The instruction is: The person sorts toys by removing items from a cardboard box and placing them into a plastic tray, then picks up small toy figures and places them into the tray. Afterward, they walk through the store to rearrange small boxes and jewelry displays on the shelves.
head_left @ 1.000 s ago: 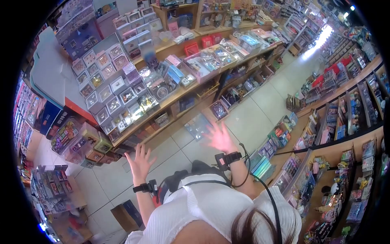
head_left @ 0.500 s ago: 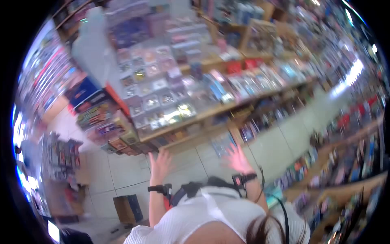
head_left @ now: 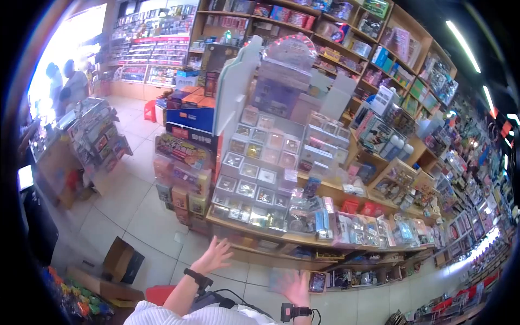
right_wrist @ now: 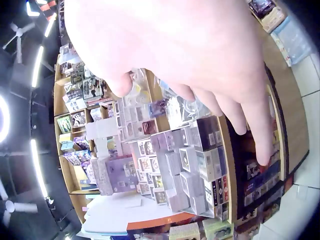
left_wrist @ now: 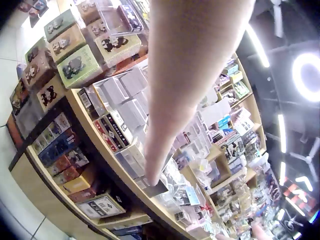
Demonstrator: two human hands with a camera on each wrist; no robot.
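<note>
In the head view the left hand (head_left: 213,257) is held in the air, palm out and fingers spread, before the near edge of a display counter (head_left: 254,236). The right hand (head_left: 295,288), slightly blurred, is also raised with spread fingers, lower and to the right. Neither holds anything. Small clear-topped boxes (head_left: 247,188) stand in rows on the counter beyond them. The right wrist view has the right hand (right_wrist: 175,50) large across its top, fingers extended. A bare part of the left hand (left_wrist: 190,60) fills the top middle of the left wrist view.
Boxed goods (head_left: 187,179) hang at the counter's left end. An open cardboard box (head_left: 120,261) lies on the tiled floor (head_left: 138,211) at the left. Tall shelves (head_left: 325,32) line the back, and two people (head_left: 73,84) stand by the bright entrance.
The head view has tilted up and turned left, bringing the back shelves and entrance into sight. Both hands sit lower in the picture, still raised with fingers spread.
</note>
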